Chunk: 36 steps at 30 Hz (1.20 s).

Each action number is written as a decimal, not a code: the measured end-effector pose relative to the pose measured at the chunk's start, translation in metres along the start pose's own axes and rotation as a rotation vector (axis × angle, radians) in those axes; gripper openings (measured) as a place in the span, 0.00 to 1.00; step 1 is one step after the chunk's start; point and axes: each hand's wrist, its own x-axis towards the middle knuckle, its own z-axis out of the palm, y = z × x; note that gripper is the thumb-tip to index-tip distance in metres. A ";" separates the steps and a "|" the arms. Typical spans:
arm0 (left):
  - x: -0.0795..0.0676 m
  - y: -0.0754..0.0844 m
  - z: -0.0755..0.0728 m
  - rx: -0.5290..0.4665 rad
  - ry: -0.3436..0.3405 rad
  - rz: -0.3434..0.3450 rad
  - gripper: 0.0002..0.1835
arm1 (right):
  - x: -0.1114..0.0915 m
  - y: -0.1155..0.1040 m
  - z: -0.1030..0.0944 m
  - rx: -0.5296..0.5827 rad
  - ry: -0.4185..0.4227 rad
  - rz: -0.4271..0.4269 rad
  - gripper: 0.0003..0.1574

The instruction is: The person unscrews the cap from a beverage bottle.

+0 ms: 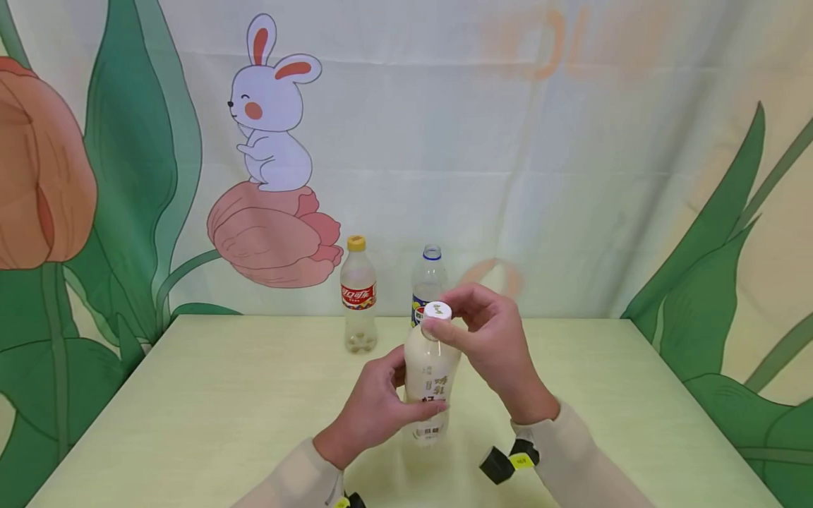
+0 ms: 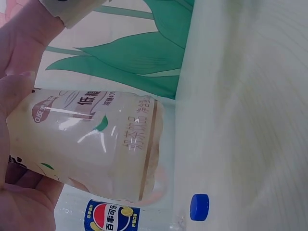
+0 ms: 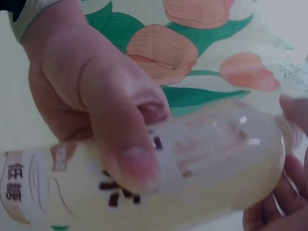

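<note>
A clear milk-tea bottle with printed characters and a pale drink inside stands upright in front of me. My left hand grips its body, the thumb lying across the front. At the neck, my right hand pinches the white cap between thumb and fingers. In the left wrist view the bottle's base is close over the table. The right wrist view shows the left thumb on the printed side and the right fingers round the neck end.
Behind stand a bottle with a red label and yellow cap and an uncapped bottle with a blue label, partly hidden. A loose blue cap lies on the table. A printed curtain hangs at the back.
</note>
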 end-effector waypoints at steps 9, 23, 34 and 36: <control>0.001 0.003 0.001 -0.001 0.000 -0.011 0.29 | -0.006 -0.009 0.007 -0.123 0.129 -0.016 0.13; 0.002 0.004 -0.002 0.019 -0.054 -0.048 0.30 | -0.002 -0.010 -0.006 -0.052 -0.016 0.003 0.12; 0.000 0.002 -0.004 -0.012 -0.104 -0.050 0.31 | 0.004 -0.008 -0.016 -0.003 -0.151 0.025 0.10; 0.000 0.002 -0.004 -0.020 -0.114 -0.057 0.31 | 0.005 -0.006 -0.018 0.005 -0.182 0.022 0.10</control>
